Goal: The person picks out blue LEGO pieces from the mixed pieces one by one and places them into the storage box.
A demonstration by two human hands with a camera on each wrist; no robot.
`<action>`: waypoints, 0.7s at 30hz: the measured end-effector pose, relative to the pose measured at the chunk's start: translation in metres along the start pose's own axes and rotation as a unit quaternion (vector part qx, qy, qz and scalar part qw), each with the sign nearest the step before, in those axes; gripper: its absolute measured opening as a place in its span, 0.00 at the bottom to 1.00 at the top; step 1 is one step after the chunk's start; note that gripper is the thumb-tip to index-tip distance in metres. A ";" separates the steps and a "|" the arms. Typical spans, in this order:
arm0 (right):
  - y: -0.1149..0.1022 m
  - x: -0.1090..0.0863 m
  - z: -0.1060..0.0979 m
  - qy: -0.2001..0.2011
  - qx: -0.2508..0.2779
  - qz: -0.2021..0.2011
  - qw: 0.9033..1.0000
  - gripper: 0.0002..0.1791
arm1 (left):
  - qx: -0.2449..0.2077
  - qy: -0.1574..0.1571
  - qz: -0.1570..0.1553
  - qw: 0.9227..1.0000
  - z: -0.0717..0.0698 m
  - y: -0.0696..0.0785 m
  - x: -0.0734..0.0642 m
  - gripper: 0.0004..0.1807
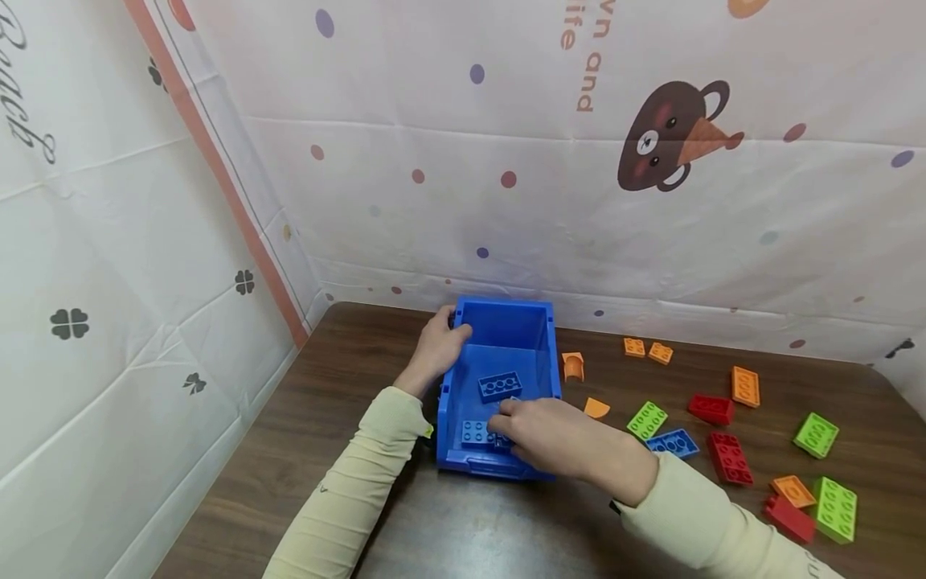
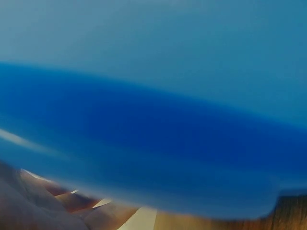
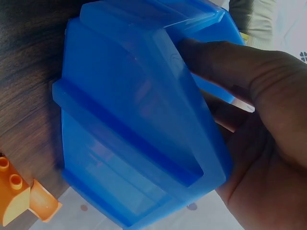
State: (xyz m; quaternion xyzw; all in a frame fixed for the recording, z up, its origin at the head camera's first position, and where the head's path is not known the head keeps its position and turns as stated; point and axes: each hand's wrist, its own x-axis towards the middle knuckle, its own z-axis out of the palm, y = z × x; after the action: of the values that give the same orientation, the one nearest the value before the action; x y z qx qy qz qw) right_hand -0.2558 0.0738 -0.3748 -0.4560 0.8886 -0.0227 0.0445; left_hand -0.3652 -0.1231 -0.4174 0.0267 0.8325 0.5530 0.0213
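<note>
A blue plastic bin (image 1: 499,464) stands on the brown table, its inside facing the head camera. My left hand (image 1: 441,344) grips its left rim, thumb over the edge and fingers outside; the bin wall (image 2: 144,129) fills most of the left wrist view. Over the right wall, my right hand (image 1: 542,434) reaches down into the bin, fingers curled at a blue brick (image 1: 504,441) near the front. Its fingertips are hidden behind the bin wall in the right wrist view. A blue brick (image 1: 499,387) lies mid-floor, and a lighter blue brick (image 1: 475,433) sits beside my right fingers.
Right of the bin lie an orange arch piece (image 1: 573,366), an orange wedge (image 1: 596,408), a green brick (image 1: 647,420), a blue brick (image 1: 673,442) and a red brick (image 1: 730,458). Several more orange, red and green bricks spread farther right. A printed cloth (image 1: 434,217) hangs behind the table.
</note>
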 end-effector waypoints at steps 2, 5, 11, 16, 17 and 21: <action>0.000 0.001 0.000 -0.006 0.001 0.004 1.000 0.14 | 0.001 0.000 0.000 1.000 0.000 0.001 0.000 0.30; 0.001 0.002 0.000 -0.014 0.004 0.008 1.000 0.15 | 0.001 -0.002 0.000 1.000 0.000 0.001 0.001 0.30; 0.000 0.004 0.001 -0.022 -0.003 0.014 1.000 0.15 | -0.001 0.000 -0.002 1.000 0.000 0.001 0.000 0.30; 0.000 0.007 0.003 -0.016 -0.011 0.022 1.000 0.14 | 0.001 0.000 0.002 1.000 0.000 0.001 0.000 0.29; 0.000 0.008 0.004 -0.013 -0.014 0.024 1.000 0.13 | 0.002 0.000 0.002 1.000 0.000 0.001 0.001 0.30; 0.000 0.010 0.007 -0.002 -0.028 0.035 0.999 0.12 | 0.003 0.001 0.000 1.000 0.000 0.000 0.001 0.30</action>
State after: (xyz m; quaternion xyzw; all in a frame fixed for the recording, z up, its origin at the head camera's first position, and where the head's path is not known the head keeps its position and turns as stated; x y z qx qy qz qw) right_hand -0.2609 0.0654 -0.3822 -0.4261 0.9040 0.0052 0.0342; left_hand -0.3663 -0.1231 -0.4176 0.0262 0.8341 0.5507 0.0205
